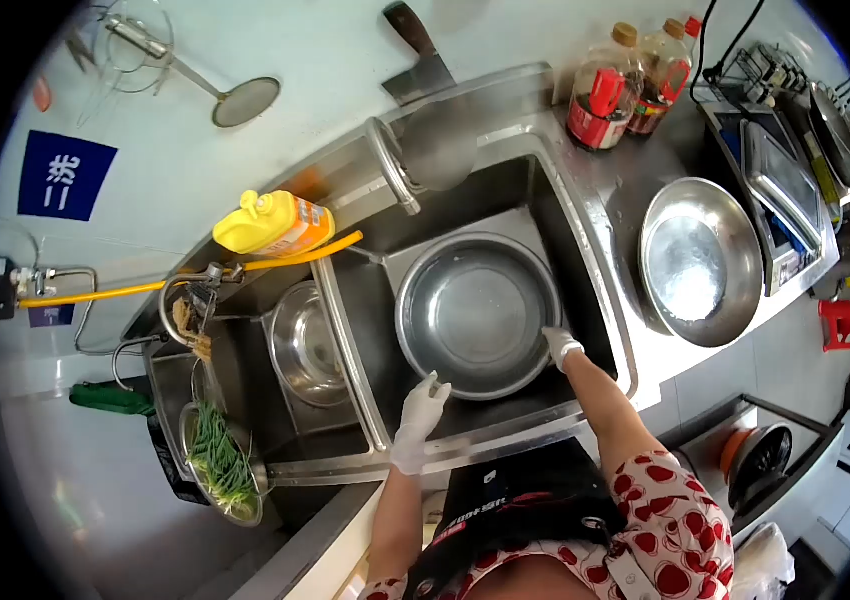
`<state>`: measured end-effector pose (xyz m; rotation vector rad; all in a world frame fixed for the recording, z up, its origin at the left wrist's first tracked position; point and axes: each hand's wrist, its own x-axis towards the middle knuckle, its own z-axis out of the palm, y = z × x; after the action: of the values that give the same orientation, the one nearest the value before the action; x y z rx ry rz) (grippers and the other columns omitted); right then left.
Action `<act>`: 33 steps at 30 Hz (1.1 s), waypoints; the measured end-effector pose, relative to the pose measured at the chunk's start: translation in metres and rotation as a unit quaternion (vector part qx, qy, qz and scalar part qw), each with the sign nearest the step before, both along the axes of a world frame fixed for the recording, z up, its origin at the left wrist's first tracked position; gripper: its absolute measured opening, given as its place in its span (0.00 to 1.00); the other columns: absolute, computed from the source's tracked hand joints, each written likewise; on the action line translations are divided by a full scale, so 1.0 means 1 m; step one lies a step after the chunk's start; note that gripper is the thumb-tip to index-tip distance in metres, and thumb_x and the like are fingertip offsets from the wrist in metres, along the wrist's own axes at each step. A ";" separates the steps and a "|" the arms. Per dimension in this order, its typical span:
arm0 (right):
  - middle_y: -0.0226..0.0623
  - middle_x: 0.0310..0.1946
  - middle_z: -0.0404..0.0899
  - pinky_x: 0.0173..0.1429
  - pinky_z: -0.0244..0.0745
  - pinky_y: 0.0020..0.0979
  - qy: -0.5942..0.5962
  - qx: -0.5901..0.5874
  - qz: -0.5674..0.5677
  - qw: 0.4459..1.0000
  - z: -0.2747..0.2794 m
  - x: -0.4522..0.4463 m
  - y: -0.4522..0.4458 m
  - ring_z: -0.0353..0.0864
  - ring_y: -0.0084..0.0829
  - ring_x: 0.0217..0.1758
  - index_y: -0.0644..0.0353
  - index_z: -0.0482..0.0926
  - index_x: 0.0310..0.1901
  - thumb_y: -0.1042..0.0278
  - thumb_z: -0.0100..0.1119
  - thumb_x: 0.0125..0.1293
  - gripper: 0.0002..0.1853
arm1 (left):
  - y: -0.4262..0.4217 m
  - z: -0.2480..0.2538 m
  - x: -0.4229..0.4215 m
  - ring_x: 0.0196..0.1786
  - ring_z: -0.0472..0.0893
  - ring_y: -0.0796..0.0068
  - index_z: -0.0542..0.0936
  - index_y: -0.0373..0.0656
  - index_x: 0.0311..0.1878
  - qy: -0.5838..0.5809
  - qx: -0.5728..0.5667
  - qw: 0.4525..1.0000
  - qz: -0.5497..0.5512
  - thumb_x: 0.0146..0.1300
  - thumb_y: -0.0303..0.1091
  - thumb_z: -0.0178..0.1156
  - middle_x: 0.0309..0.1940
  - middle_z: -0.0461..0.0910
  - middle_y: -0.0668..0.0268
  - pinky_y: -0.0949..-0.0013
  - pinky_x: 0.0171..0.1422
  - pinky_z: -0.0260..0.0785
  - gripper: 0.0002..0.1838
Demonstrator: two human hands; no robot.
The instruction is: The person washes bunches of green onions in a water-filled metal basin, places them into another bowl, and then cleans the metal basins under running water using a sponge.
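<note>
A wide round steel basin [479, 300] is in the large right-hand sink compartment [365, 330]. Whether it holds clear water I cannot tell. My right hand [562, 345], in a white glove, has its fingers over the basin's right rim. At the lower left of the same rim is my left hand [423, 415], also gloved, its fingertips closed on the edge. Above the basin a curved metal faucet [392, 165] reaches over the sink. A smaller steel bowl [307, 345] sits in the left compartment.
A yellow jug [275, 225] and a yellow hose [295, 256] lie along the sink's back edge. Green scallions [220, 460] fill a bowl at far left. On the right counter stand a steel bowl [700, 262] and sauce bottles [605, 95]. A cleaver [420, 60] is by the wall.
</note>
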<state>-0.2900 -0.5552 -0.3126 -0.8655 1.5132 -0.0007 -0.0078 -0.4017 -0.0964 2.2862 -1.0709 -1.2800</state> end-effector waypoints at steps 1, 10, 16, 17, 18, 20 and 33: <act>0.40 0.54 0.77 0.61 0.68 0.37 0.035 -0.030 0.029 0.999 0.008 0.002 0.002 0.76 0.36 0.56 0.62 0.73 0.58 0.53 0.46 0.70 0.24 | 0.010 -0.012 0.004 0.54 0.79 0.59 0.72 0.39 0.62 0.036 -0.028 0.998 0.034 0.63 0.45 0.57 0.50 0.80 0.51 0.65 0.60 0.68 0.28; 0.34 0.40 0.84 0.43 0.77 0.33 0.347 -0.157 0.391 0.838 -0.016 0.043 0.020 0.83 0.33 0.43 0.52 0.85 0.40 0.66 0.59 0.57 0.10 | 0.001 -0.030 0.011 0.67 0.62 0.48 0.52 0.34 0.71 0.322 0.193 0.856 0.355 0.65 0.50 0.57 0.70 0.52 0.47 0.51 0.67 0.60 0.41; 0.37 0.40 0.83 0.44 0.77 0.34 0.245 -0.003 -0.221 0.944 0.064 0.052 0.029 0.83 0.40 0.46 0.56 0.82 0.45 0.62 0.55 0.65 0.12 | 0.002 -0.063 0.021 0.70 0.59 0.47 0.47 0.35 0.72 0.341 0.233 0.805 0.426 0.69 0.48 0.50 0.72 0.49 0.48 0.48 0.71 0.57 0.39; 0.32 0.42 0.83 0.43 0.76 0.31 0.272 -0.016 0.170 0.947 0.072 0.058 0.025 0.82 0.33 0.45 0.51 0.82 0.45 0.64 0.48 0.67 0.13 | 0.016 -0.120 0.050 0.73 0.55 0.52 0.50 0.35 0.71 0.409 0.208 0.694 0.554 0.67 0.52 0.51 0.71 0.53 0.50 0.47 0.75 0.47 0.40; 0.26 0.43 0.83 0.42 0.75 0.28 0.299 -0.136 0.495 0.805 0.079 0.065 0.022 0.81 0.26 0.44 0.46 0.82 0.45 0.67 0.41 0.69 0.16 | 0.015 -0.110 0.046 0.70 0.60 0.53 0.55 0.36 0.68 0.427 0.171 0.717 0.523 0.67 0.50 0.52 0.68 0.59 0.52 0.47 0.72 0.53 0.36; 0.31 0.45 0.80 0.42 0.76 0.30 0.327 -0.148 0.521 0.774 0.012 0.058 0.028 0.80 0.27 0.50 0.48 0.79 0.48 0.60 0.37 0.72 0.16 | 0.008 -0.091 0.035 0.63 0.69 0.54 0.64 0.38 0.63 0.419 0.124 0.769 0.467 0.67 0.47 0.52 0.61 0.68 0.55 0.49 0.66 0.63 0.28; 0.41 0.47 0.79 0.40 0.77 0.38 -0.036 0.045 -0.290 0.955 0.110 0.036 0.028 0.77 0.38 0.45 0.61 0.78 0.51 0.52 0.56 0.64 0.22 | -0.008 -0.057 0.028 0.45 0.82 0.61 0.73 0.35 0.51 0.311 -0.020 0.846 0.434 0.68 0.34 0.51 0.46 0.80 0.58 0.59 0.50 0.79 0.14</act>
<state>-0.2538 -0.5272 -0.2022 -0.3200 1.6356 -0.3874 0.0200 -0.4099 -0.1534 1.7130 0.1710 -1.3588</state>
